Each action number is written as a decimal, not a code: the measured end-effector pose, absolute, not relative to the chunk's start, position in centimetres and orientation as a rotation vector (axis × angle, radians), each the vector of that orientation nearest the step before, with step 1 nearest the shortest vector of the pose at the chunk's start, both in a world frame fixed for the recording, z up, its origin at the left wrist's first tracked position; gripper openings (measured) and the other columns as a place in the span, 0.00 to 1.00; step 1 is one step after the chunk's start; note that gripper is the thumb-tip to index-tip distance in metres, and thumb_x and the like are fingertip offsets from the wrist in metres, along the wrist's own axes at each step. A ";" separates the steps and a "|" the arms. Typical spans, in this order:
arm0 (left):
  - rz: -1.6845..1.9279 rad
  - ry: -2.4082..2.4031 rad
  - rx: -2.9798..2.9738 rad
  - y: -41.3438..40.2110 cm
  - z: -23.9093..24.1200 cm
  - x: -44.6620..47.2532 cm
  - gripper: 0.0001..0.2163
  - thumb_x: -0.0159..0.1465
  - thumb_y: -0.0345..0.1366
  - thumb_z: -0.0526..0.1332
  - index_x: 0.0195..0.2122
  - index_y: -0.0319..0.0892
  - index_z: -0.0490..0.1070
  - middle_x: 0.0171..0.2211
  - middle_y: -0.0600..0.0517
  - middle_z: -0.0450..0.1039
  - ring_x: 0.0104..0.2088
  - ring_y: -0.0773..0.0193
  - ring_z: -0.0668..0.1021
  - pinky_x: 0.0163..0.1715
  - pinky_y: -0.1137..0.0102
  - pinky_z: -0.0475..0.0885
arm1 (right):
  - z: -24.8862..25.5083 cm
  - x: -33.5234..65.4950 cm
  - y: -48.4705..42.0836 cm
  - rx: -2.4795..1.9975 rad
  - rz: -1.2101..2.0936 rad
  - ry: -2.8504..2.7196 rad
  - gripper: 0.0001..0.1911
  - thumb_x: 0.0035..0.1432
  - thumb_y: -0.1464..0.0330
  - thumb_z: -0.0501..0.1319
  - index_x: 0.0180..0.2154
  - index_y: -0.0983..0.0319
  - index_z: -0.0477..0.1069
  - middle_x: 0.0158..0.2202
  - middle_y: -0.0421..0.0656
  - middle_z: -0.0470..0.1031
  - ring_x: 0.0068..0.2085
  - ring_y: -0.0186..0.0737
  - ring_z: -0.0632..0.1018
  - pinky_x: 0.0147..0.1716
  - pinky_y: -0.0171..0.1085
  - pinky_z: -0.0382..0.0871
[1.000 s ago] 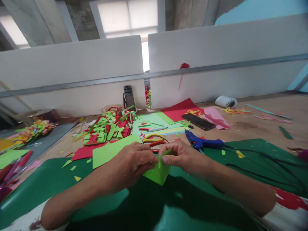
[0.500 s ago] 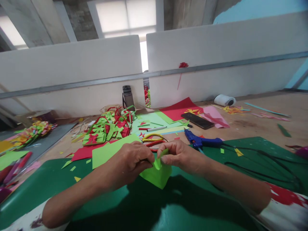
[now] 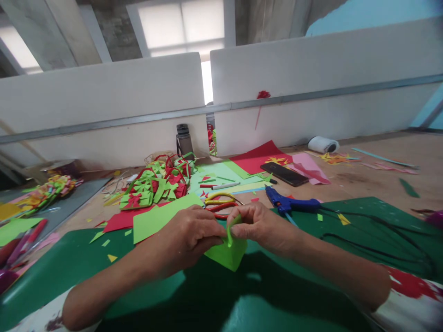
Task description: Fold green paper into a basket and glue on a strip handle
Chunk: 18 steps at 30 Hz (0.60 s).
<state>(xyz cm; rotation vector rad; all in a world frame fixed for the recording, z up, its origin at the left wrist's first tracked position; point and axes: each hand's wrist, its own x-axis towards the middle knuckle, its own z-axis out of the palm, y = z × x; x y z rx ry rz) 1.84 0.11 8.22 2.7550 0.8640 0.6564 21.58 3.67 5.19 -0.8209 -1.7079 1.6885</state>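
Both my hands hold one folded piece of lime-green paper (image 3: 226, 253) just above the dark green cutting mat (image 3: 86, 263). My left hand (image 3: 188, 237) pinches its left upper edge with fingers closed. My right hand (image 3: 258, 225) pinches a narrow raised flap at the top. The paper hangs down in a point between the two hands. Red and yellow scissors (image 3: 219, 203) lie right behind my fingers.
A blue glue gun (image 3: 289, 204) with a black cord lies to the right. A lime sheet (image 3: 162, 214) over red paper lies to the left, with a heap of green and red cut pieces (image 3: 155, 182) behind. A phone (image 3: 284, 174), a bottle (image 3: 184, 139) and a tape roll (image 3: 323, 145) stand farther back.
The hands stay in place; my fingers have worked the top flap of the green paper, which now stands narrower and more upright, and the paper has turned slightly.
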 end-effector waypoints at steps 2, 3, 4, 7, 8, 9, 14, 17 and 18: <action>0.613 0.891 2.785 0.0 8.3 1.8 0.10 0.67 0.34 0.52 0.36 0.41 0.74 0.28 0.51 0.72 0.30 0.68 0.72 0.33 0.74 0.64 | 5.1 21.6 3.6 -0.850 1.687 -1.676 0.04 0.42 0.71 0.64 0.25 0.63 0.71 0.22 0.35 0.69 0.25 0.30 0.68 0.27 0.31 0.61; 0.596 0.903 2.799 -0.1 8.4 1.8 0.11 0.67 0.34 0.52 0.36 0.41 0.74 0.28 0.51 0.72 0.30 0.68 0.72 0.32 0.74 0.64 | 5.0 21.6 3.6 -0.859 1.686 -1.657 0.05 0.41 0.71 0.64 0.26 0.63 0.71 0.23 0.35 0.70 0.25 0.30 0.69 0.27 0.31 0.62; 0.581 0.916 2.810 -0.1 8.5 1.8 0.11 0.67 0.34 0.52 0.35 0.40 0.74 0.27 0.51 0.71 0.29 0.68 0.71 0.32 0.74 0.64 | 4.9 21.6 3.6 -0.863 1.687 -1.636 0.07 0.41 0.70 0.65 0.28 0.63 0.71 0.23 0.35 0.70 0.26 0.30 0.69 0.27 0.32 0.62; 0.578 0.930 2.827 -0.2 8.6 1.8 0.11 0.67 0.32 0.52 0.34 0.40 0.74 0.26 0.51 0.71 0.29 0.67 0.71 0.31 0.73 0.63 | 4.7 21.5 3.7 -0.840 1.706 -1.596 0.12 0.41 0.67 0.66 0.31 0.63 0.71 0.26 0.36 0.72 0.27 0.32 0.71 0.28 0.32 0.62; 0.578 0.933 2.824 -0.3 8.7 1.8 0.11 0.67 0.32 0.52 0.33 0.40 0.74 0.26 0.51 0.71 0.29 0.67 0.71 0.31 0.73 0.63 | 4.6 21.5 3.7 -0.818 1.708 -1.591 0.13 0.41 0.66 0.67 0.32 0.63 0.71 0.28 0.37 0.73 0.29 0.33 0.71 0.29 0.33 0.63; 0.576 0.934 2.819 -0.3 8.7 1.8 0.10 0.67 0.32 0.52 0.33 0.40 0.73 0.26 0.52 0.71 0.29 0.67 0.71 0.31 0.73 0.63 | 4.6 21.5 3.7 -0.795 1.704 -1.592 0.14 0.41 0.66 0.67 0.33 0.63 0.71 0.30 0.39 0.74 0.30 0.34 0.72 0.30 0.34 0.63; 0.539 0.929 2.780 -0.5 8.9 1.9 0.10 0.66 0.31 0.53 0.33 0.40 0.73 0.27 0.52 0.70 0.29 0.68 0.71 0.33 0.73 0.62 | 4.6 21.3 3.6 -0.736 1.663 -1.610 0.15 0.42 0.67 0.67 0.35 0.63 0.71 0.40 0.43 0.75 0.40 0.39 0.74 0.40 0.39 0.65; 0.509 0.933 2.763 -0.6 8.9 2.0 0.09 0.66 0.30 0.53 0.33 0.40 0.72 0.27 0.53 0.70 0.29 0.68 0.70 0.33 0.74 0.62 | 4.7 21.2 3.5 -0.721 1.694 -1.596 0.15 0.41 0.68 0.67 0.35 0.63 0.71 0.44 0.44 0.74 0.44 0.42 0.73 0.42 0.40 0.65; 0.504 0.935 2.759 -0.5 8.8 2.0 0.09 0.66 0.30 0.53 0.34 0.40 0.72 0.27 0.53 0.70 0.29 0.68 0.70 0.33 0.74 0.62 | 4.7 21.2 3.5 -0.716 1.704 -1.592 0.16 0.41 0.68 0.67 0.36 0.62 0.71 0.45 0.44 0.74 0.45 0.42 0.73 0.42 0.40 0.65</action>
